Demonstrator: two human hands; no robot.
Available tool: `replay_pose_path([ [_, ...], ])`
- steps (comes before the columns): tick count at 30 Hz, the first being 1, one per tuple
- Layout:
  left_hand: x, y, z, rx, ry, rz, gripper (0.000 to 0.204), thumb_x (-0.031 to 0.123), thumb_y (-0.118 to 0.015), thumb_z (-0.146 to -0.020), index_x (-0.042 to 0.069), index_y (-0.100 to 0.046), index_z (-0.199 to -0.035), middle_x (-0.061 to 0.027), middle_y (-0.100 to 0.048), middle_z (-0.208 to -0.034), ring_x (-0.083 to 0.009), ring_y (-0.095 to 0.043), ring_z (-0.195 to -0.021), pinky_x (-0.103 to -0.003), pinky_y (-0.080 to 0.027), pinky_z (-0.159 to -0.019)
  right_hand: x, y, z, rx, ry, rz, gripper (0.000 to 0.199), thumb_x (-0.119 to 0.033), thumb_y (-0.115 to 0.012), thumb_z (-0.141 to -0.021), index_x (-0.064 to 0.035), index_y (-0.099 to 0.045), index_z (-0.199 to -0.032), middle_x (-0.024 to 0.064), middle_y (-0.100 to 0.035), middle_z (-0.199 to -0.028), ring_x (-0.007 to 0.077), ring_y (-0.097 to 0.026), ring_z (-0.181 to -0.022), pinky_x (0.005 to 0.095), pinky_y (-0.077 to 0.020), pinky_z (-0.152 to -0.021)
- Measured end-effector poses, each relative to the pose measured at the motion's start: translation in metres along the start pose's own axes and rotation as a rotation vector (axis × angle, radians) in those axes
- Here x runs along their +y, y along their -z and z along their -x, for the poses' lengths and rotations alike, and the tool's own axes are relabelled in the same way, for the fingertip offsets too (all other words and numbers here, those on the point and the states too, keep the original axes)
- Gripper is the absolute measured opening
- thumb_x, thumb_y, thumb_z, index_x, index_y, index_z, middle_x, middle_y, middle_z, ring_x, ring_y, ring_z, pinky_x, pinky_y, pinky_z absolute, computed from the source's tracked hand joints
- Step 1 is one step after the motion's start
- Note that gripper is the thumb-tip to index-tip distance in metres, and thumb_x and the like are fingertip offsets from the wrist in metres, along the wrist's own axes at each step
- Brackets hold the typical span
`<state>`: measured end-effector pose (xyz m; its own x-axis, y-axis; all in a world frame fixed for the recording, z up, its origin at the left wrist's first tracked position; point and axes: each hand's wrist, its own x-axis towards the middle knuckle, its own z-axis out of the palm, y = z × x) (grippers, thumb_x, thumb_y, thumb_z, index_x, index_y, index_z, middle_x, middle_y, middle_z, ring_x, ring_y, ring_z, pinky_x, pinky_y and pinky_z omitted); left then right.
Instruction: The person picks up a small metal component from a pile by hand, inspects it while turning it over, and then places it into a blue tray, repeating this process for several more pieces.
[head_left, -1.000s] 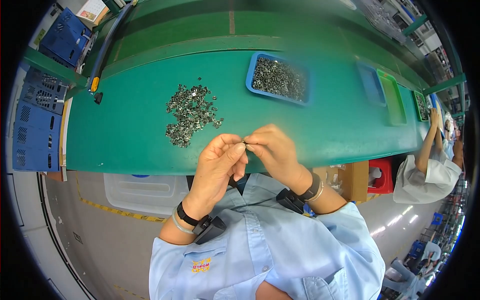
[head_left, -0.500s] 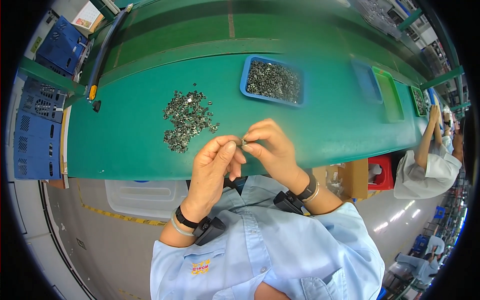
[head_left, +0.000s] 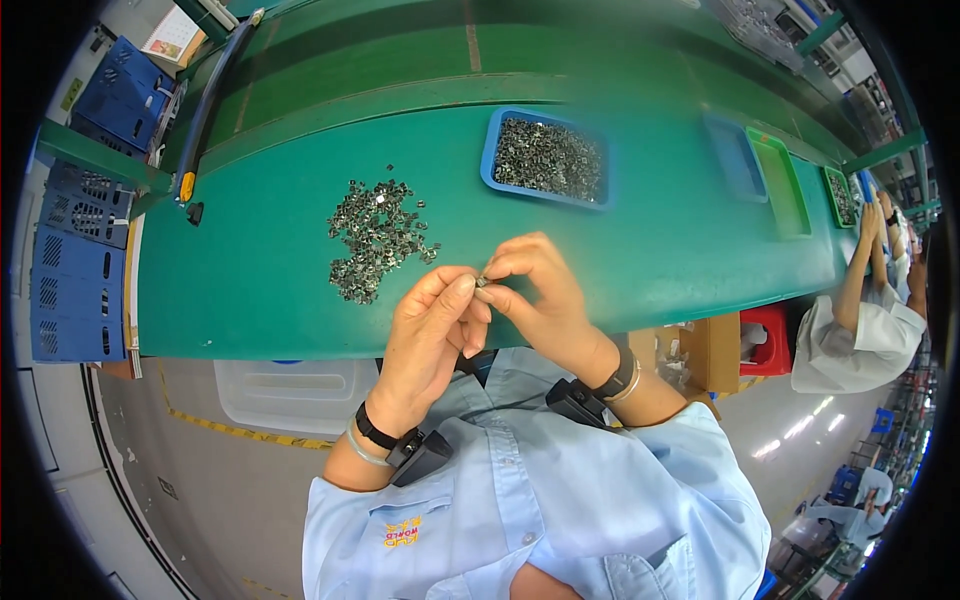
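Over the near edge of the green table my two hands meet, fingertip to fingertip. A small metal part point(head_left: 481, 282) sits pinched between them, mostly covered by the fingers. My left hand point(head_left: 436, 318) is closed, with thumb and forefinger at the part. From the other side my right hand point(head_left: 545, 292) pinches the same part with thumb and forefinger. Beyond my left hand lies a loose heap of small shiny metal parts point(head_left: 372, 240) on the table. A blue tray point(head_left: 490, 150) full of similar parts stands farther back, right of the heap.
Toward the right are an empty-looking blue tray point(head_left: 735, 160), a green tray point(head_left: 785, 190) and a co-worker's arm point(head_left: 858, 262). Blue crates point(head_left: 78, 290) stand at the left. Below the table edge are a clear plastic bin point(head_left: 290, 395), a cardboard box point(head_left: 715, 355) and a red stool point(head_left: 765, 340).
My joined fingertips have shifted slightly left and up, and the part has turned a little between them. The heap and the trays stay where they were on the table.
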<state>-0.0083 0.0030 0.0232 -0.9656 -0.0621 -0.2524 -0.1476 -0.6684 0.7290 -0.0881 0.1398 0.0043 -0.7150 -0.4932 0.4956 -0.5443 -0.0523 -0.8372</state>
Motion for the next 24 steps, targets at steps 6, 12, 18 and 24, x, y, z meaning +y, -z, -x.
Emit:
replay_pose_path([
  [6,-0.002,-0.002,-0.003,0.016,0.003,-0.012,0.015,0.018,-0.055,-0.094,0.003,-0.057,-0.099,-0.0038,-0.059,-0.073,-0.0091,-0.051,-0.053,-0.020,-0.039,-0.045,0.002,0.001,0.001,0.023,0.027,0.115,0.026,-0.001,-0.071,-0.073,-0.0082,-0.056,-0.093,0.0076,-0.058,-0.093,0.0233,-0.056,-0.087,0.0332,-0.0458,-0.075],
  [12,-0.005,0.002,-0.007,0.020,0.009,0.000,0.015,0.017,-0.058,-0.092,0.004,-0.058,-0.099,-0.0035,-0.059,-0.072,-0.0090,-0.051,-0.053,-0.020,-0.038,-0.044,0.004,0.002,0.003,0.026,0.052,0.151,0.027,0.000,-0.071,-0.072,-0.0081,-0.056,-0.093,0.0083,-0.058,-0.093,0.0245,-0.057,-0.086,0.0336,-0.0465,-0.073],
  [18,-0.009,0.008,-0.007,0.024,0.000,-0.056,0.017,0.017,-0.057,-0.092,0.004,-0.057,-0.102,-0.0038,-0.059,-0.073,-0.0088,-0.052,-0.054,-0.020,-0.037,-0.044,0.004,0.002,0.004,-0.014,0.045,0.184,0.025,0.000,-0.070,-0.073,-0.0072,-0.056,-0.092,0.0090,-0.059,-0.092,0.0250,-0.057,-0.085,0.0336,-0.0470,-0.072],
  [24,-0.005,0.000,-0.009,0.055,-0.003,-0.076,0.020,0.018,-0.054,-0.094,0.003,-0.056,-0.108,-0.0052,-0.060,-0.079,-0.0088,-0.052,-0.056,-0.020,-0.037,-0.045,0.009,0.028,-0.022,0.009,0.113,0.335,0.019,-0.001,-0.069,-0.075,-0.0045,-0.058,-0.090,0.0108,-0.059,-0.090,0.0264,-0.058,-0.083,0.0352,-0.0479,-0.072],
])
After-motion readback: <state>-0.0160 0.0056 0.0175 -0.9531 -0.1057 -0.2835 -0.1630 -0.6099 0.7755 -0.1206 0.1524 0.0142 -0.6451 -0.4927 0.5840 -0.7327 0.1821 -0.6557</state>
